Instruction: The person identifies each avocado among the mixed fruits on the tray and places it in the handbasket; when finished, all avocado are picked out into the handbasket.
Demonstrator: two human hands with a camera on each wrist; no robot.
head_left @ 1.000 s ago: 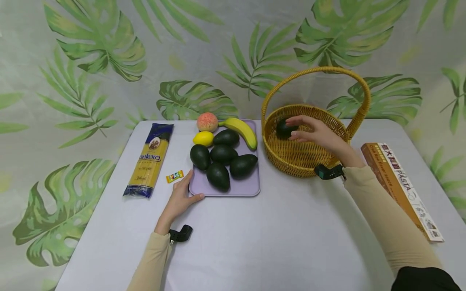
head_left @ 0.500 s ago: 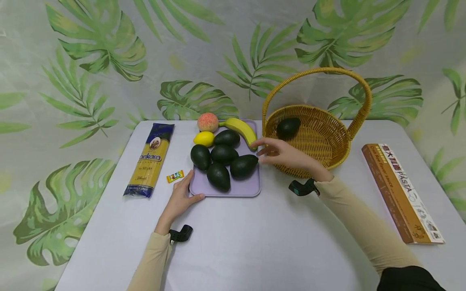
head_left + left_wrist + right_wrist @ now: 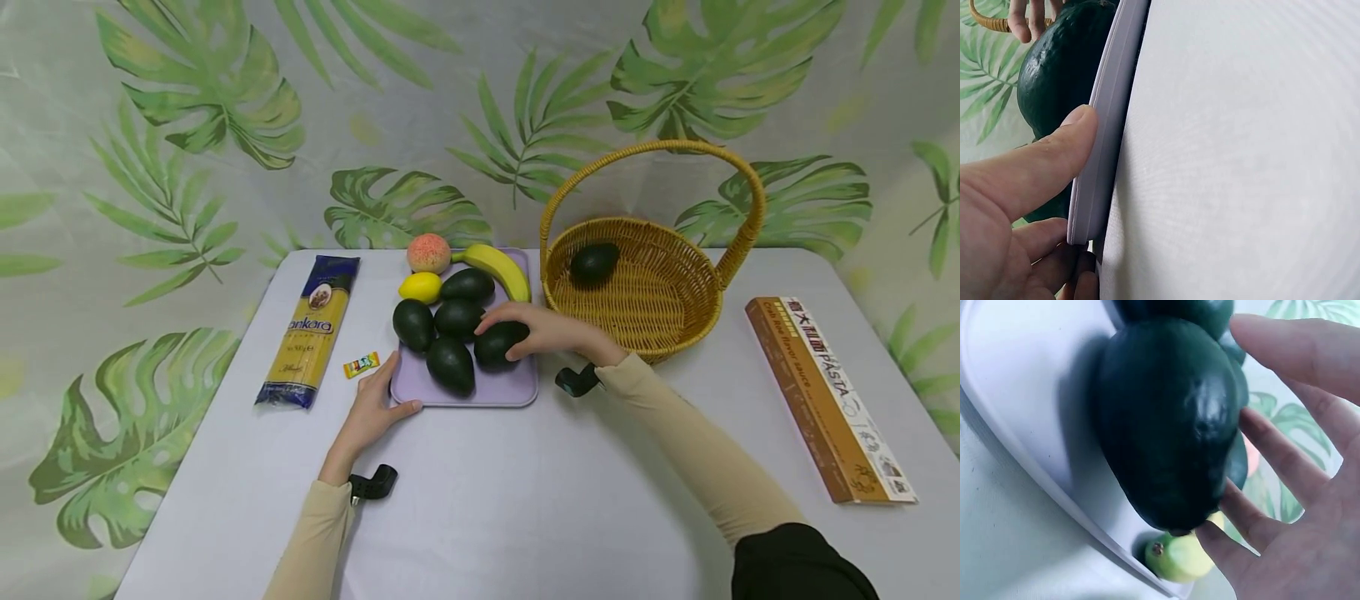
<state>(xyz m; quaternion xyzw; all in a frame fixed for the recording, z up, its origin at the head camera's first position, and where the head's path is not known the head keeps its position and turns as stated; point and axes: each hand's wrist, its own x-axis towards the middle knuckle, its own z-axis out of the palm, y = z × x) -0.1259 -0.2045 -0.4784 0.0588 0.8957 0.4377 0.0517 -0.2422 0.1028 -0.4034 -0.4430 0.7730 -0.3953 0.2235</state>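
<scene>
My left hand (image 3: 372, 408) holds the near left corner of a lilac tray (image 3: 495, 394). In the left wrist view, the thumb (image 3: 1054, 153) lies against the tray's edge and the fingers bend round the corner. Several dark green avocados (image 3: 450, 367) are grouped on the tray with a lemon (image 3: 420, 287), a peach (image 3: 429, 252) and a banana (image 3: 498, 268). Over the rightmost avocado (image 3: 497, 347) reaches my right hand (image 3: 547, 327), its fingers spread about the fruit. The right wrist view shows that avocado (image 3: 1166, 425) still resting on the tray, the fingertips at its side.
Right of the tray stands a wicker basket (image 3: 645, 321) with a tall handle and one avocado (image 3: 595, 265) inside. A spaghetti pack (image 3: 311, 329) and a small wrapped candy (image 3: 362, 364) lie at left. A long pasta box (image 3: 828, 400) lies at far right.
My right hand has come out of the basket, leaving an avocado there, and moved left to the tray's rightmost avocado. The left hand stays at the tray corner.
</scene>
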